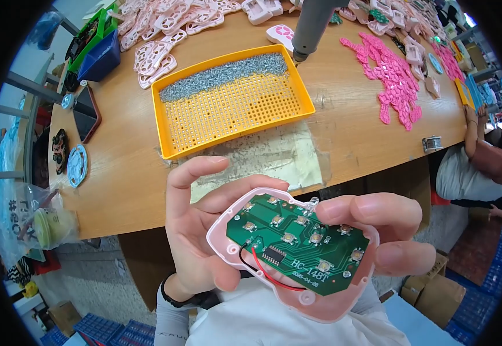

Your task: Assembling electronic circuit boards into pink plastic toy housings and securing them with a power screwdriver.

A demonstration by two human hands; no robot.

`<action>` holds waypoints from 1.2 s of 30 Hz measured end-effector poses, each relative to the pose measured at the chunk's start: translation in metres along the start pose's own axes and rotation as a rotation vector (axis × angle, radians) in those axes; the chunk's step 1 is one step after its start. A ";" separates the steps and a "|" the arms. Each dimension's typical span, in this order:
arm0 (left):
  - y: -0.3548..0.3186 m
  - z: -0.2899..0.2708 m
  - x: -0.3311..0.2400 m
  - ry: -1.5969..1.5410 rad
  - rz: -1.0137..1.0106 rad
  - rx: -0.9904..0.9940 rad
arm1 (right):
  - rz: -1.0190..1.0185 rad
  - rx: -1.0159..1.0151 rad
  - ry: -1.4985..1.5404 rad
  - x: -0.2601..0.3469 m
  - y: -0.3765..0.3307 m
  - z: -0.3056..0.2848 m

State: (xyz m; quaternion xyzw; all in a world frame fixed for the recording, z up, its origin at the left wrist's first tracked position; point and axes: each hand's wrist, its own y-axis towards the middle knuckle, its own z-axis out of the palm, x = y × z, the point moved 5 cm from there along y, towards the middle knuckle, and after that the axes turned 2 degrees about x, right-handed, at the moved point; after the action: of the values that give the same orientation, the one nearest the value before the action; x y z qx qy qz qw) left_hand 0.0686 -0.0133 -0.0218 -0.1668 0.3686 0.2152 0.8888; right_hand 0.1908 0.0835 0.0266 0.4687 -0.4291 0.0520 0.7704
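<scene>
Nearest the camera, a pale pink shell (320, 303) with a green board (297, 242) seated in it is held up in front of the person's chest, well below the worktop (343, 109) edge. It looks light and thin-walled: stiff enough to hold by its rim, but smooth plastic that could slip, and the board with its small domed buttons, chip and thin red and black wires (262, 271) looks fragile. The rim is the sound place to grip; the wires and the board face are best left alone.

The left hand (205, 230) is half curled, clamped on the shell's left edge: the thumb lies over the lower left rim near the wires, the fingers wrap behind, and the forefinger stands up free. The right hand (389, 230) pinches the right edge, with fingers on top of the rim and across the side.

On the worktop beyond sit a yellow tray (173, 138) with screws (222, 75) heaped along its far side, a grey driver (311, 26) hanging over it, and pink parts (395, 81) spread to the right.
</scene>
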 end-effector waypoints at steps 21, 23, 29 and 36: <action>0.002 -0.008 0.003 0.033 0.052 0.006 | -0.305 0.035 -0.384 -0.011 0.000 -0.005; 0.002 -0.008 0.004 0.025 0.062 0.011 | -0.291 0.020 -0.391 -0.011 0.000 -0.005; 0.004 -0.010 0.003 0.028 0.072 0.018 | -0.254 0.008 -0.450 -0.013 0.000 -0.003; 0.007 -0.015 0.003 0.028 0.095 0.036 | -0.244 0.004 -0.451 -0.018 0.001 -0.002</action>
State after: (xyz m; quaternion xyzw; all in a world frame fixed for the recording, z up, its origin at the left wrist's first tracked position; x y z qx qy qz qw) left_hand 0.0581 -0.0132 -0.0345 -0.1359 0.3925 0.2481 0.8751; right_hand 0.1807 0.0915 0.0145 0.5182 -0.5302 -0.1461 0.6550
